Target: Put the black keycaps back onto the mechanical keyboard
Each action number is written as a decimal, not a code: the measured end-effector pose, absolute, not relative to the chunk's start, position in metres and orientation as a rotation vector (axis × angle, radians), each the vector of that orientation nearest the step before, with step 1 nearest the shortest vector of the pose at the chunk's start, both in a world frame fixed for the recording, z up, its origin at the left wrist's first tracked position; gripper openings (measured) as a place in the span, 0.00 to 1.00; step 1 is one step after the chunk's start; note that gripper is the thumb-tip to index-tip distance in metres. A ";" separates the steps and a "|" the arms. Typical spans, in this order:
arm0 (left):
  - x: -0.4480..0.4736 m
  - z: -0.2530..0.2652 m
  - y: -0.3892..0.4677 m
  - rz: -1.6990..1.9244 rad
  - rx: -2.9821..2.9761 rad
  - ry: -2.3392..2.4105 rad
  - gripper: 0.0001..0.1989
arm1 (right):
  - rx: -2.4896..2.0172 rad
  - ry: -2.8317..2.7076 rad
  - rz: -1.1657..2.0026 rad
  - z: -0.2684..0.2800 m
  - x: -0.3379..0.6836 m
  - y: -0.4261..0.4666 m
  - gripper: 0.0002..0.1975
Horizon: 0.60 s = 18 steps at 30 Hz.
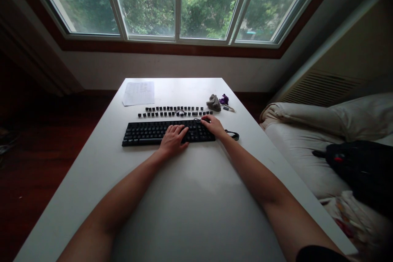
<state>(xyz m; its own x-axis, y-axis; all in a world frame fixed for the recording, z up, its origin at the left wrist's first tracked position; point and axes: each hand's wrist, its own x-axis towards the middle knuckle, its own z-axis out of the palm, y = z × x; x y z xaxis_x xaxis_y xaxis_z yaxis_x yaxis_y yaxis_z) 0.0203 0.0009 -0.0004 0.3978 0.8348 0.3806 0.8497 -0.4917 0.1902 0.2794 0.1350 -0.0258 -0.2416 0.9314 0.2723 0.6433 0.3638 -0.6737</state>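
Note:
A black keyboard (144, 133) lies across the white table. My left hand (174, 139) rests palm-down over its middle, fingers stretched out on the keys and the thumb at the near edge. At the keyboard's upper right, my right hand (214, 126) has its bent fingers and thumb close together; anything between them is too small to make out. Behind the keyboard, two rows of loose black keycaps (161, 114) stand on the table, with a small pale object (180, 112) among them. A coiled black cable (232, 135) sits just right of my right wrist.
A grey cloth (213, 102), a purple crumpled cloth (224, 99) and slim pen-like tools (229, 109) lie at the back right of the table (190, 196). Printed paper (139, 93) is at the back left. Right of the table, a black bag (362, 163) lies on a pale sofa (294, 147).

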 end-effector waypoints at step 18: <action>0.026 -0.002 -0.002 -0.668 -2.585 -1.570 0.33 | -1.400 -2.024 0.565 -0.022 0.277 0.138 0.07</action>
<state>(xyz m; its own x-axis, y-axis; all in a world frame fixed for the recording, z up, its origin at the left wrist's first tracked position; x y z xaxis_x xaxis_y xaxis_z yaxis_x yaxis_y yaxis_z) 0.0262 -0.0021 -0.0016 0.3936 0.8361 0.3821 0.8551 -0.4856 0.1816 0.2769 0.1381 -0.0225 -0.2572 0.9365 0.2384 0.6777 0.3507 -0.6464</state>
